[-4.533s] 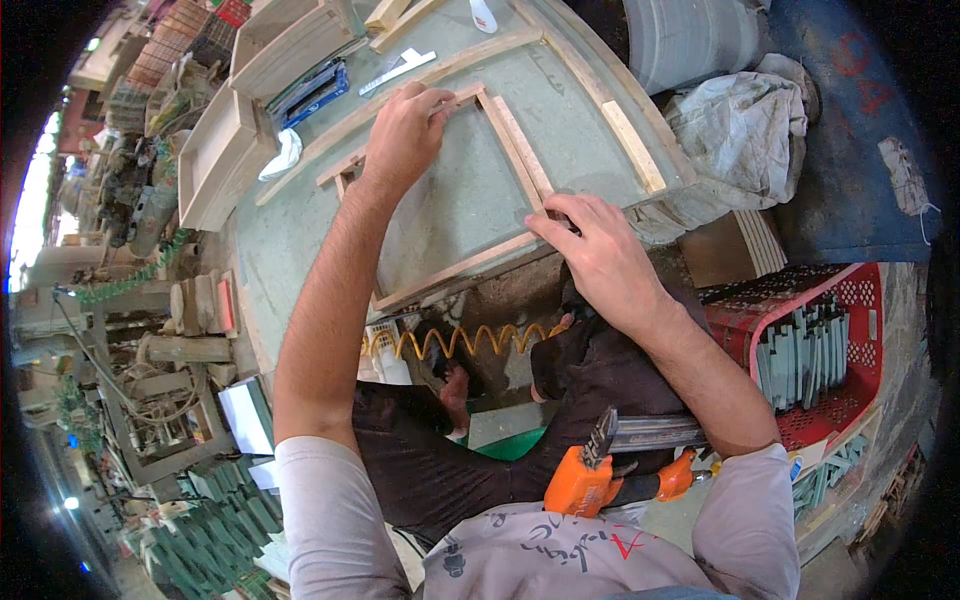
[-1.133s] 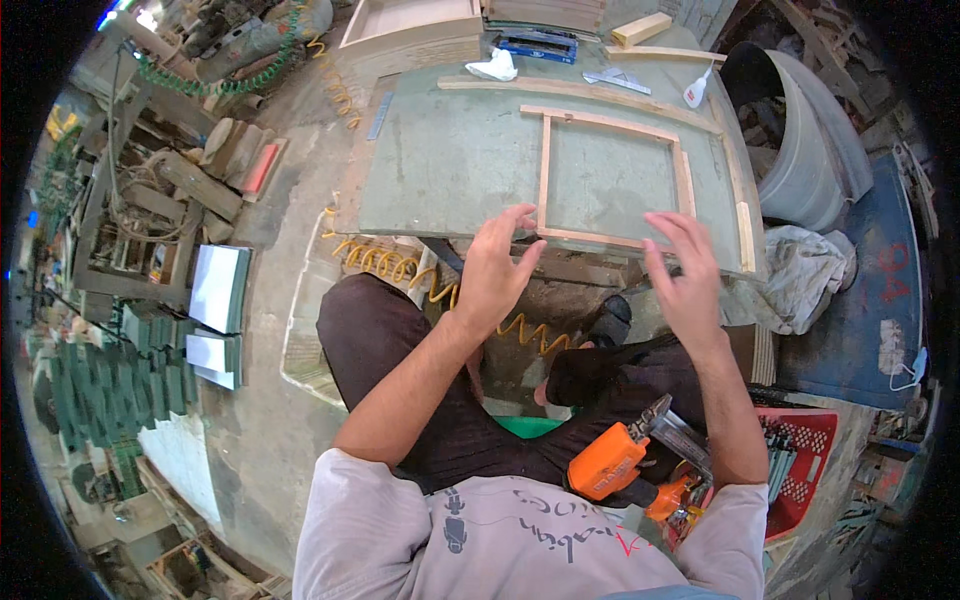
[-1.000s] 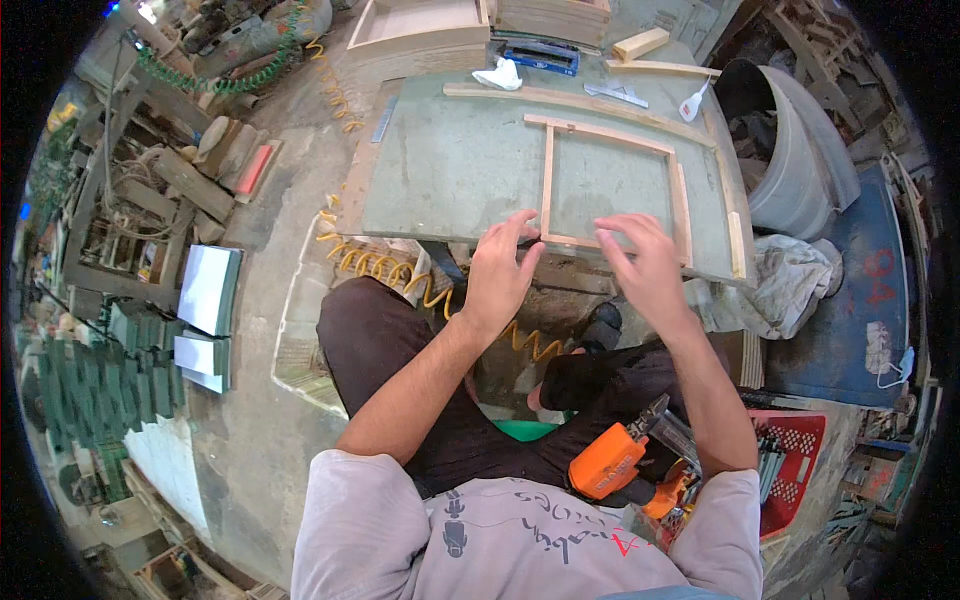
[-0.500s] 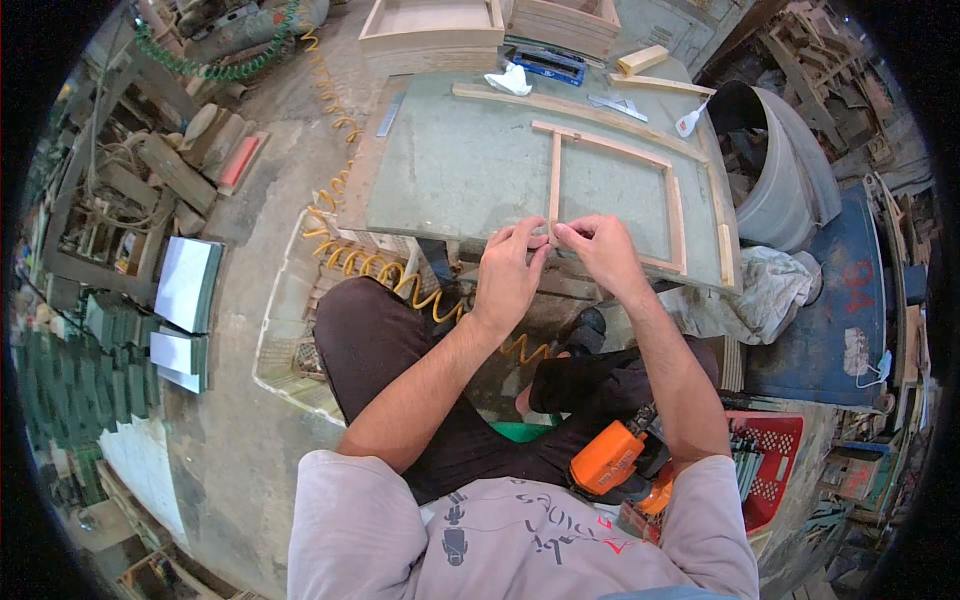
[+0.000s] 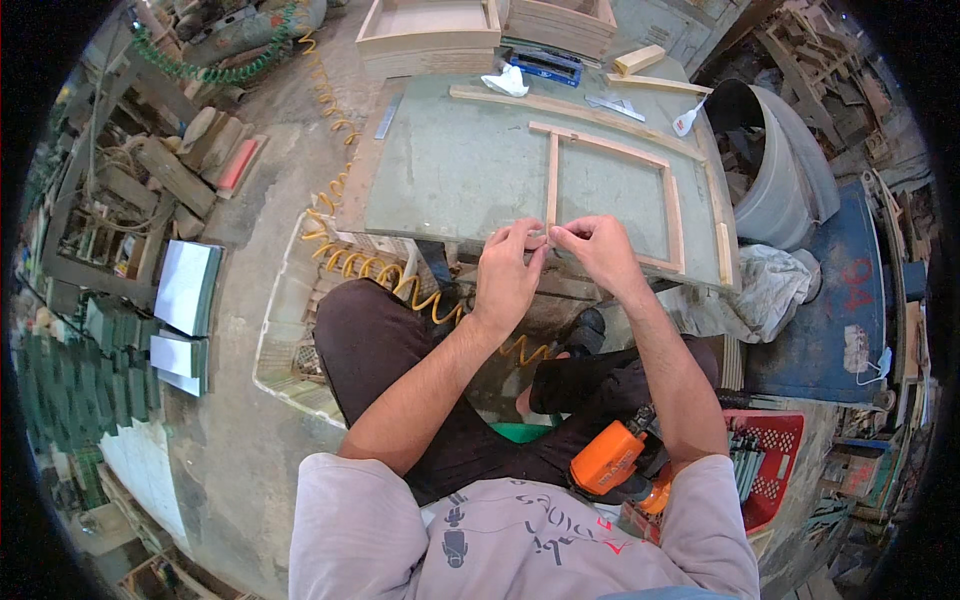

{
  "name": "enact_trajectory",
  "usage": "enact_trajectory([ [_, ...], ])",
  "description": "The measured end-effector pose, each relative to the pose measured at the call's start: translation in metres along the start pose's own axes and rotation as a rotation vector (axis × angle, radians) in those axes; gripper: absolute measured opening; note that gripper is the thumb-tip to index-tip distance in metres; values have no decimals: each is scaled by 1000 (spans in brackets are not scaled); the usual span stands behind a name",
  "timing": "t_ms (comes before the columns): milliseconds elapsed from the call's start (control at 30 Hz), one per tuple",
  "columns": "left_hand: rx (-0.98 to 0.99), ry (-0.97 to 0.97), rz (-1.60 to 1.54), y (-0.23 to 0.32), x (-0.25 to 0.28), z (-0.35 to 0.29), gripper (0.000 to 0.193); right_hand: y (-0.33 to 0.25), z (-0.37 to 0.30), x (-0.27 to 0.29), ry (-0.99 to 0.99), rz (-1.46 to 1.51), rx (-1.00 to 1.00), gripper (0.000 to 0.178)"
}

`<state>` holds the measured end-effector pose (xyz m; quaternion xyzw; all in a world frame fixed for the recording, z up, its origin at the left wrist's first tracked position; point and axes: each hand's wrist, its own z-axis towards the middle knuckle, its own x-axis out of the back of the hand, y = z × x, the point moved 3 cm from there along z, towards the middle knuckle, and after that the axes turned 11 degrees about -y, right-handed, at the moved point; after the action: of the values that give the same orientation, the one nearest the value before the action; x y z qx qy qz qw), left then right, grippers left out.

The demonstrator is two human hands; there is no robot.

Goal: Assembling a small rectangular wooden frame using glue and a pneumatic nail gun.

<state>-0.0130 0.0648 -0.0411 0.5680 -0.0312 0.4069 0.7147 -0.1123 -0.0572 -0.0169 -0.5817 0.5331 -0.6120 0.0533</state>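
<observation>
The head view takes in a green-grey worktop (image 5: 450,165), its near edge facing the seated person. Just off its right edge stands an open grey barrel (image 5: 790,180). At the far left corner is a light-wood box (image 5: 430,55), open at the top, with a second wooden box (image 5: 560,35) beside it, along the far edge.

Next in size comes the slim wooden frame (image 5: 552,180). It lies flat on the right half of the worktop, its near rail along the near edge, one rail running past the far left joint. Beyond it, a long wooden strip (image 5: 570,109) runs across toward the right edge.

An orange power tool (image 5: 610,460) lies on or against the person's right thigh; which of the two cannot be told.

Both hands meet over the near edge, at the frame's near left corner. The left hand (image 5: 508,272) has its fingers bent and gathered, while the right hand (image 5: 603,255) has thumb and forefinger drawn together. Whether either pinches the frame or something small cannot be told.

Smaller still, near the far edge, sit a blue case (image 5: 545,67), a white crumpled cloth (image 5: 506,82) and a metal square (image 5: 615,107); a white bottle (image 5: 688,118) lies by the far right corner.
</observation>
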Motion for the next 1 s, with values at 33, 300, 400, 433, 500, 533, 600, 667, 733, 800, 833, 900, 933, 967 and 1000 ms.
enact_trajectory([
  [33,6,-1,-10,0,0,0,30,-1,-1,1,3,0,1,32],
  [300,47,-39,-22,0,2,4,29,-1,1,-1,15,-26,2,32],
  [400,28,-32,-24,-2,1,4,29,0,2,-1,22,-50,4,31],
  [433,25,-32,-27,-1,1,4,29,0,2,-1,26,-51,5,31],
  [500,16,-34,-30,0,2,5,29,0,2,-1,25,-53,-5,30],
  [533,22,-36,-32,0,2,5,29,-1,2,0,31,-53,-5,30],
  [600,20,-40,-33,0,2,6,29,-3,2,0,23,-82,20,32],
  [667,54,-45,-61,0,3,7,30,0,2,-1,38,-72,23,31],
  [733,50,-55,-65,2,5,8,31,-2,2,-1,59,-61,31,30],
  [800,41,-64,-67,3,6,9,31,-5,-2,-2,65,-60,3,30],
  [833,40,-69,-52,1,6,9,32,-3,-1,-4,67,-57,23,30],
  [900,29,-71,-30,1,7,8,32,-4,-2,-4,84,-67,20,31],
  [933,29,-66,-20,1,7,6,33,-6,-4,-4,87,-80,10,31],
  [967,30,-61,-9,1,7,5,33,-8,-5,-4,74,-52,14,31],
  [1000,21,-62,-7,3,7,5,33,-9,-9,-3,83,-50,17,31],
])
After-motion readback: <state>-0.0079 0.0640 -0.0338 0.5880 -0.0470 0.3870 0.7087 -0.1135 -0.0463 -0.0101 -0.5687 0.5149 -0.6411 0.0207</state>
